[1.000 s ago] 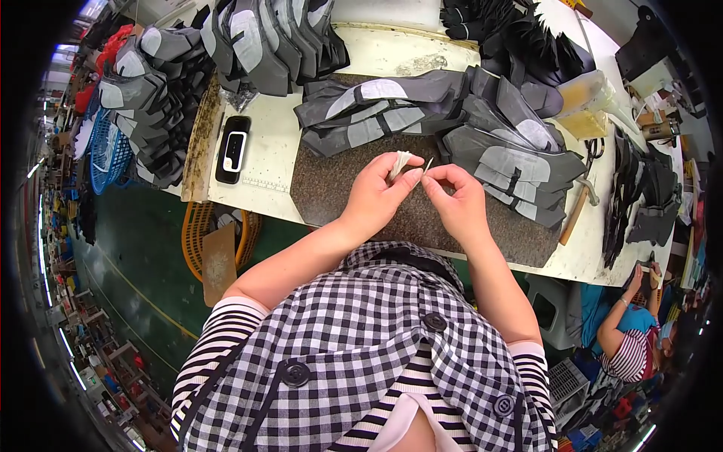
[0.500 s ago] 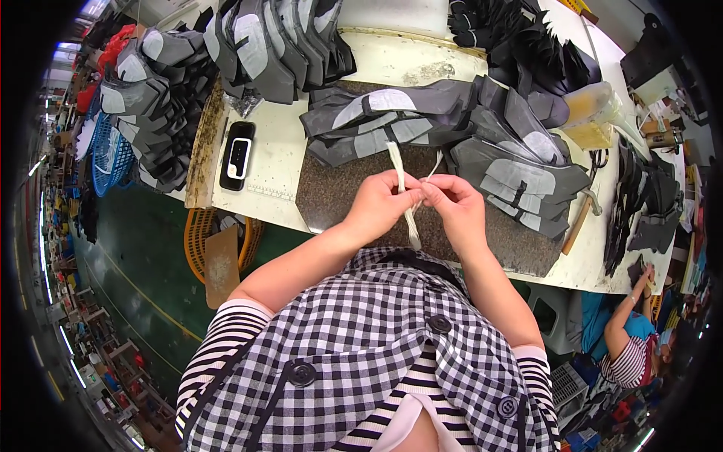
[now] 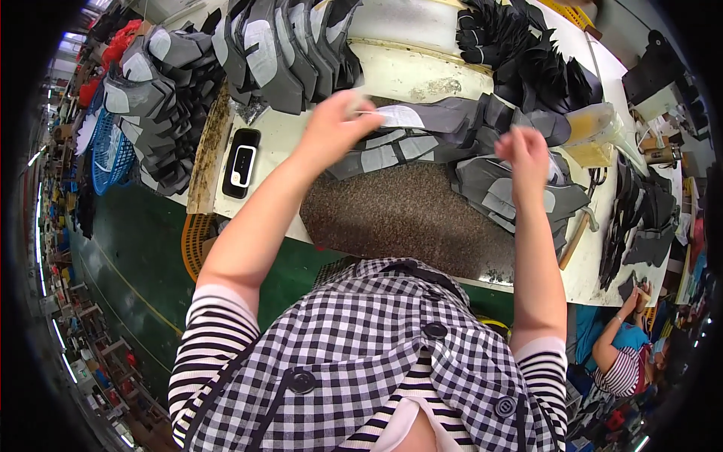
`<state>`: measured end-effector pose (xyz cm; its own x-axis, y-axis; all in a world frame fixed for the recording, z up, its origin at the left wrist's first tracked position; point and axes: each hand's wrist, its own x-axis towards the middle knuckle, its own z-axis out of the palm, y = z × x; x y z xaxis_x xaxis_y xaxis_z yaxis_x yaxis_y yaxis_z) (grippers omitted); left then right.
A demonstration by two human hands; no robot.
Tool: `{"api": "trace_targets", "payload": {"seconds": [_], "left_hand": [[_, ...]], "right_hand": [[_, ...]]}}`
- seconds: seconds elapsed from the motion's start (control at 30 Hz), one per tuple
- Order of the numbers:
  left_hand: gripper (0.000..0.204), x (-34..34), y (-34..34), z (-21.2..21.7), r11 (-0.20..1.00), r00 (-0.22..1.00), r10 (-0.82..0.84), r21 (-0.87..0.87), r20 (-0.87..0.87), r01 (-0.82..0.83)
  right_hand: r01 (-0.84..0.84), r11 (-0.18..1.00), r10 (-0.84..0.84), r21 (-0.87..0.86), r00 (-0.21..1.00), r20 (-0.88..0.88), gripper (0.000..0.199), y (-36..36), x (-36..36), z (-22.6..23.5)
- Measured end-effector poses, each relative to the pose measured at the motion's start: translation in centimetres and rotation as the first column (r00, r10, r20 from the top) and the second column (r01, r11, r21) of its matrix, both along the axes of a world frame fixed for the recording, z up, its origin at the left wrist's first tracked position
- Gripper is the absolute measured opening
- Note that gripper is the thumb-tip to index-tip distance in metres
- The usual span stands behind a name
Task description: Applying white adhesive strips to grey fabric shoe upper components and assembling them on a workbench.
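My left hand (image 3: 335, 126) is raised over the far left of the worktable, fingers pinched and blurred. A bit of white strands (image 3: 360, 108) shows at its fingertips. Beyond and beside it lie grey cut pieces with pale patches (image 3: 399, 149), held in a bundle by a dark band. My right hand (image 3: 526, 151) is lifted above a second pile of grey pieces (image 3: 493, 192), its fingers curled closed; motion blur hides whatever may be in them. Between my forearms lies a brown speckled board (image 3: 392, 211).
A black device with a white face (image 3: 241, 163) lies at the left. Stacks of grey pieces (image 3: 275, 56) and black pieces (image 3: 542, 64) stand at the back. A wooden-handled hammer (image 3: 576, 237) is at the right. Another person (image 3: 621, 346) works at far right.
My hands were together over the board with the white strands between them. They have moved apart and away from me, the left to the far left, the right to the right.
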<state>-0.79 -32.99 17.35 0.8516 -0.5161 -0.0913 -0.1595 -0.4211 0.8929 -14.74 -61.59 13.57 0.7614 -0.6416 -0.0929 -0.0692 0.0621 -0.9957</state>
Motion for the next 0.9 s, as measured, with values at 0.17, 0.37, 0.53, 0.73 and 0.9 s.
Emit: {"api": "trace_targets", "payload": {"seconds": [0.17, 0.37, 0.53, 0.73, 0.9], "left_hand": [[0.019, -3.1, -12.8, -5.6, 0.872, 0.445, -0.45, 0.489, 0.774, 0.032], [0.016, -1.0, -11.0, -6.7, 0.987, 0.737, -0.149, 0.141, 0.66, 0.074], [0.026, 0.9, -2.9, 0.0, 0.553, 0.771, 0.558, -0.556, -0.306, -0.621], [0.019, -1.1, 8.4, -1.5, 0.252, 0.549, 0.751, -0.61, -0.365, -0.751], [0.018, -3.9, 10.8, -1.3, 0.215, 0.526, 0.788, -0.657, -0.32, -0.722]], "right_hand": [[-0.214, 0.672, 0.067, -0.709, 0.971, -0.229, 0.015, -2.9, 9.2, -5.1], [-0.456, 0.603, 0.179, -0.655, 0.877, -0.446, 0.013, -1.6, 9.8, -5.6], [-0.27, 0.674, 0.181, -0.688, 0.963, -0.201, 0.01, -0.1, 8.6, -6.0], [-0.281, 0.639, 0.324, -0.716, 0.942, -0.081, 0.008, 4.8, 10.7, -4.9], [-0.288, 0.578, 0.412, -0.764, 0.91, -0.032, 0.008, 6.8, 10.8, -4.9]]}}
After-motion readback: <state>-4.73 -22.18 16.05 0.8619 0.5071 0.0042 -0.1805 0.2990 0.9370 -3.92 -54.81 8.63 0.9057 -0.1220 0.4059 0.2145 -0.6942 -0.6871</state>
